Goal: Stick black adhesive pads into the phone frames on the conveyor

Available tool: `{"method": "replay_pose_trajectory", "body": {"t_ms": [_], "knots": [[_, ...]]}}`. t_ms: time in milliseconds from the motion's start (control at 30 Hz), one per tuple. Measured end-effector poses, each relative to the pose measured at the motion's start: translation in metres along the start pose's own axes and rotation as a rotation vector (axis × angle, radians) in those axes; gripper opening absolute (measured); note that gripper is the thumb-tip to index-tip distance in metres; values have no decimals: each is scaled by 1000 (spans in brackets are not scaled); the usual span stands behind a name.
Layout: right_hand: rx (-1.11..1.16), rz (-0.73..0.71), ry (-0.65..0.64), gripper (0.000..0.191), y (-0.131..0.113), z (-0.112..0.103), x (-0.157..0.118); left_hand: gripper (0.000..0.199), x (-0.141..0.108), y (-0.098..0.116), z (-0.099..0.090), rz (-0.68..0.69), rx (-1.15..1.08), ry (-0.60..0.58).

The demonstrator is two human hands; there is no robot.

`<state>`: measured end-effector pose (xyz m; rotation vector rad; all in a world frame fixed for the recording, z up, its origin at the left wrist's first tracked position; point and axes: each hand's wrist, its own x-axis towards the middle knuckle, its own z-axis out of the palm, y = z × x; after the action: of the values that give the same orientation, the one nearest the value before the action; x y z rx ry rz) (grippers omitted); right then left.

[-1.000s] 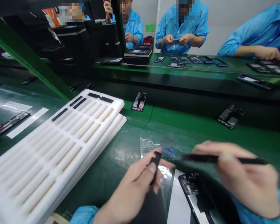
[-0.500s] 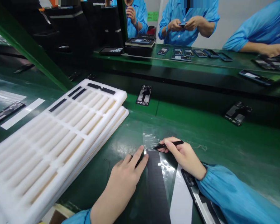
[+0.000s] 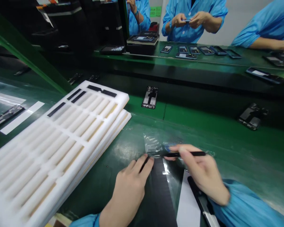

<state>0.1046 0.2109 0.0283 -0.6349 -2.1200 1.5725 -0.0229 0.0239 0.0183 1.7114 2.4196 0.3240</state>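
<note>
My left hand [image 3: 132,183] lies with its fingertips pressed at the top left end of a dark strip sheet [image 3: 161,189] on clear film, its fingers stretched out and slightly apart. My right hand [image 3: 198,167] pinches black tweezers [image 3: 186,154], held nearly level, their tips at the top of the dark strip. Clear film [image 3: 151,142] extends beyond the strip's upper end. Under my right wrist lie a white strip [image 3: 188,201] and a phone part [image 3: 204,205], partly covered by the hand and sleeve.
A stack of white foam trays [image 3: 54,151] stands at the left, with a few black strips in its top slots. Phone frames [image 3: 150,97] lie on the green belt beyond. Several phones [image 3: 167,49] and co-workers in blue are across the bench.
My right hand has moved right and a little nearer with the tweezers, which now lie flatter. My left fingertips are slightly lower and further right. The phone frames on the belt have shifted right.
</note>
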Motion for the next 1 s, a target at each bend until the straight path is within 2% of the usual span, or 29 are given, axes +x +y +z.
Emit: {"method": "replay_pose_trajectory", "body": {"t_ms": [67, 133, 200, 267, 333, 467, 733, 1000], "knots": [[19, -32, 116, 31, -17, -9, -11, 47, 0, 12, -8, -122, -359, 21], [1, -69, 162, 27, -30, -13, -20, 40, 0, 27, -16, -287, -1037, 15], [-45, -112, 143, 25, -37, -12, -25, 37, 2, 40, -23, -380, -1659, 4], [-82, -150, 132, 25, -39, -8, -26, 34, 3, 48, -26, -372, -1950, 1], [-98, -167, 155, 25, -38, -5, -26, 30, 4, 52, -28, -350, -2057, -6], [-96, -172, 182, 24, -36, -3, -28, 27, 4, 55, -26, -313, -2134, -3], [-103, -210, 196, 24, -38, 0, -33, 26, 2, 59, -23, -254, -2090, 9], [-141, -311, 191, 23, -29, -1, -42, 30, 4, 68, -30, -421, -2144, 74]]}}
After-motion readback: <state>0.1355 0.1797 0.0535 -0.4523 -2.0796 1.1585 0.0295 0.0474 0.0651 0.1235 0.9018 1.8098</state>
